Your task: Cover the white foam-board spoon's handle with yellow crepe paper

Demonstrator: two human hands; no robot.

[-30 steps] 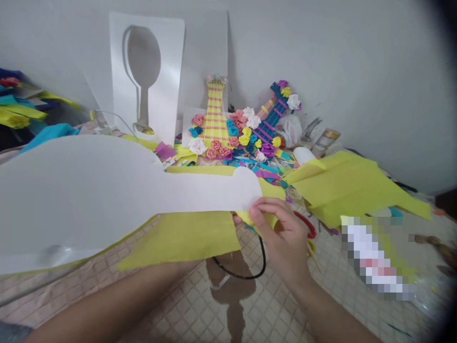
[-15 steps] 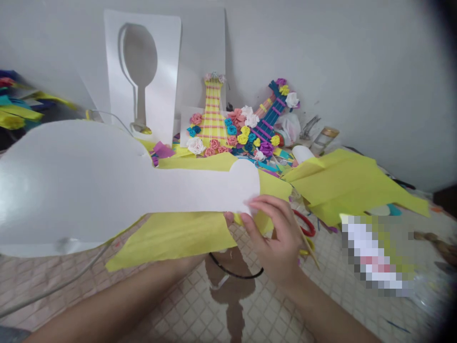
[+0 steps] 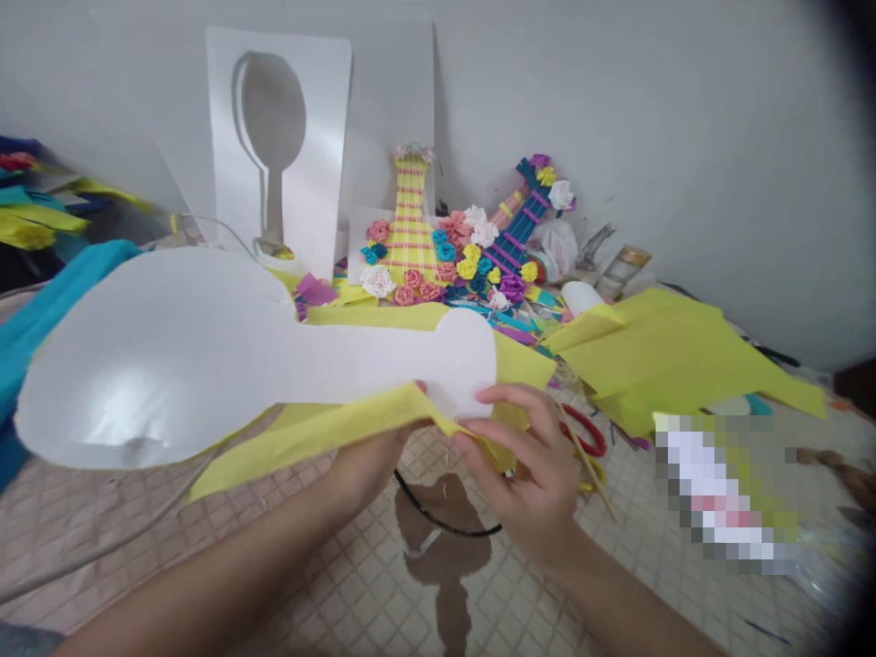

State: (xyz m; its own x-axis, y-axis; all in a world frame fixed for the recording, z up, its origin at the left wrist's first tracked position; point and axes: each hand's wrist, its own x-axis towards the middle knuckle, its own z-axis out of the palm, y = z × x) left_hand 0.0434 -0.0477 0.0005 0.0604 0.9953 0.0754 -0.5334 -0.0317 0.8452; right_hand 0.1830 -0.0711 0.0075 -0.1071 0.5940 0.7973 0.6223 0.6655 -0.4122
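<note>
Clock directions are taken from the middle of the view. Largest is the table with its pale, lattice-patterned covering (image 3: 356,584), spread from four to eight o'clock. Above it, the smooth white guitar-shaped cutout (image 3: 157,328) lies with its broad body at nine o'clock, its neck reaching to a rounded head near the centre. At three o'clock is a loose, creased yellow paper sheet (image 3: 657,356); between ten and eleven, an upright white rectangular board with a spoon-shaped opening (image 3: 328,137).

A matte yellow backing paper (image 3: 274,447) shows behind the cutout, above the neck and past the head; along the neck's lower side it stands up as a loose flap. At twelve o'clock stands a yellow stringed guitar-shaped decoration with paper flowers (image 3: 411,219).

The right hand (image 3: 537,465), between four and five o'clock, pinches the flap's end at the head's lower edge, fingertips touching the white. The left hand (image 3: 370,456), at seven, is behind the flap, one fingertip peeking over; its grip cannot be told.

The step in hand looks to be turning the flap up against the edge; the next move seems to call for an even, gentle pull around the head's curve, without tearing.

Smallest is a thin wooden stick (image 3: 599,488) at four o'clock.
</note>
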